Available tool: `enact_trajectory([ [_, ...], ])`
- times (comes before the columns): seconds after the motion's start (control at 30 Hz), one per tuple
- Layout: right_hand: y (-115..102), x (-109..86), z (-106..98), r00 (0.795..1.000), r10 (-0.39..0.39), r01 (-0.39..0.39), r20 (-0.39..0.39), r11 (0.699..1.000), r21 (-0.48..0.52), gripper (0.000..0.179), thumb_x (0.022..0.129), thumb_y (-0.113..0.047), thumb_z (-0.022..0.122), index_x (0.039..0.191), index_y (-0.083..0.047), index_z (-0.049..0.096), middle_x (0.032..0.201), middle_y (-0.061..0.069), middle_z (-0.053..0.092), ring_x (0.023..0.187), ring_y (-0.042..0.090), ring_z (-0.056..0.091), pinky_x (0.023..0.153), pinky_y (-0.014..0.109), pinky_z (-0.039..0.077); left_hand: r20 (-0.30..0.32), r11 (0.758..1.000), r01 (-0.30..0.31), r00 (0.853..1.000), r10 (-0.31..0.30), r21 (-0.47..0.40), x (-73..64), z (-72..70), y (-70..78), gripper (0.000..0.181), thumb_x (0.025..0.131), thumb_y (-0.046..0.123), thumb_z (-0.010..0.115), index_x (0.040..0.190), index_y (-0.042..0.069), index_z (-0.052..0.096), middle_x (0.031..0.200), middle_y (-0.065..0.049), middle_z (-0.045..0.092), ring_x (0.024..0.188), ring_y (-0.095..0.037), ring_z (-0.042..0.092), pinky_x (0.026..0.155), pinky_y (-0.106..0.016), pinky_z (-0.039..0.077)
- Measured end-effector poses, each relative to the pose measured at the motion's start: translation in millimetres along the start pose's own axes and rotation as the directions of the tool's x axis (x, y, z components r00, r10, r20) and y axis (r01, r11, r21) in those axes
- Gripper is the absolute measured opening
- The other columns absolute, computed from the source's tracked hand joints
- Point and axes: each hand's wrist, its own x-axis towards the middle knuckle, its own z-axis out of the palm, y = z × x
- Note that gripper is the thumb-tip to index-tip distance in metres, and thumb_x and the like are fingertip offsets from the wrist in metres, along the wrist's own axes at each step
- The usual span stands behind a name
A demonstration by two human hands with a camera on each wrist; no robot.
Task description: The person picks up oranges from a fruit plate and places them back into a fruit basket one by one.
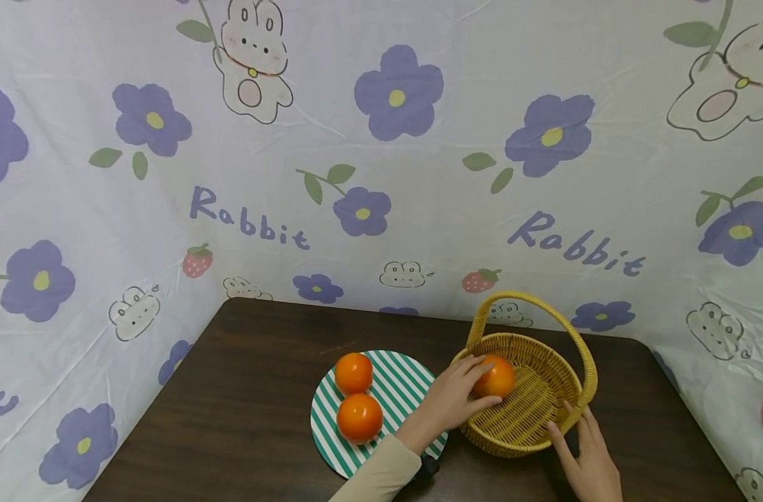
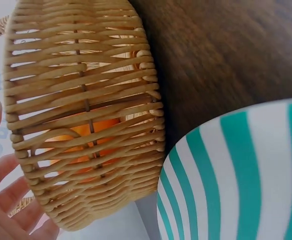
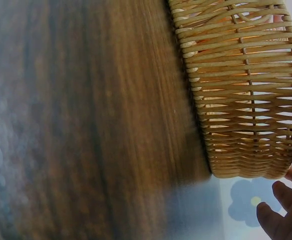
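Note:
A yellow wicker basket (image 1: pixel 525 446) with an arched handle stands on the table. One orange (image 1: pixel 499 378) is inside, toward its left side; the left wrist view shows this orange through gaps in the weave. Reaching over the near left rim, my left hand (image 1: pixel 450 397) has its fingers at the orange's upper left, its thumb extended apart from them. My right hand (image 1: pixel 587 457) holds the basket's right rim near the handle's foot, thumb toward the inside. Two oranges, one farther back (image 1: pixel 353 374) and one nearer (image 1: pixel 359 418), lie on a round green-and-white striped plate (image 1: pixel 403 376).
The dark wooden table (image 1: pixel 243 404) carries the plate and, to its right, the basket. A pale cloth (image 1: pixel 419 174) printed with flowers and rabbits hangs behind and at both sides. A small black object (image 1: pixel 428 466) shows at my left wrist.

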Motion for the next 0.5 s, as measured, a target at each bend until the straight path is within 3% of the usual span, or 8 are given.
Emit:
enact_trajectory([
  [0.23, -0.4, -1.1, -0.4, 1.000, 0.005, -0.005, 0.012, 1.000, -0.004, 0.082, 0.092, -0.064, 0.027, 0.148, -0.006, 0.017, 0.152, 0.025, 0.004, 0.130, 0.051, 0.021, 0.086, 0.071, 0.031, -0.007, 1.000, -0.019, 1.000, 0.019, -0.003, -11.3, -7.5, -0.3, 0.063, 0.089, 0.062, 0.035, 0.139, 0.024, 0.042, 0.144, 0.001, 0.040, 0.133, -0.019, 0.037, 0.106, -0.038, 0.036],
  [0.5, 0.1, -1.0, 0.6, 1.000, -0.022, 0.022, -0.017, 1.000, -0.001, 0.079, 0.093, -0.062, 0.029, 0.148, -0.005, 0.019, 0.152, 0.024, 0.006, 0.130, 0.050, 0.022, 0.084, 0.071, 0.032, -0.039, 0.997, -0.078, 0.996, 0.077, -0.017, -22.2, -16.4, -4.2, 0.059, 0.092, 0.056, 0.042, 0.138, 0.020, 0.044, 0.142, -0.002, 0.042, 0.130, -0.021, 0.040, 0.108, -0.043, 0.032],
])
